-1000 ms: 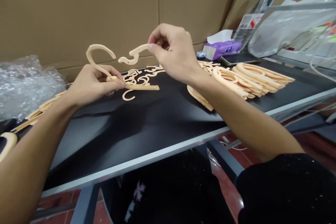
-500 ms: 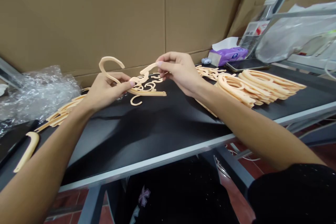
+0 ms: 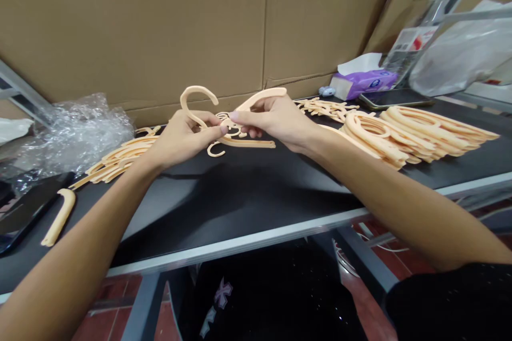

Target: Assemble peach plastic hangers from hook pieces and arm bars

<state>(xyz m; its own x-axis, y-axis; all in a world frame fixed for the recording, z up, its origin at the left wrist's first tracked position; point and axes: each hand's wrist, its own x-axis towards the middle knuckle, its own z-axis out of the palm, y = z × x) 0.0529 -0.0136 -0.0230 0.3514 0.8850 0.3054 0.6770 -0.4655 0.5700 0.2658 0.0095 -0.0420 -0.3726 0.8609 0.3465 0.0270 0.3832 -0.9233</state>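
Both grips pinched shut: left hand point(image 3: 180, 136) holds a hooked hanger point(image 3: 199, 101), right hand point(image 3: 276, 120) a hanger arm point(image 3: 262, 97).

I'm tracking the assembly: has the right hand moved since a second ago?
Yes. The right hand came down toward the table and met the left hand at the hanger piece.

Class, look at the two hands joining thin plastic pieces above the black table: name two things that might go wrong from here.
1. The thin hook piece in the left hand may snap if the right hand forces its curved piece.
2. A dropped piece could get lost among the loose hooks on the table.
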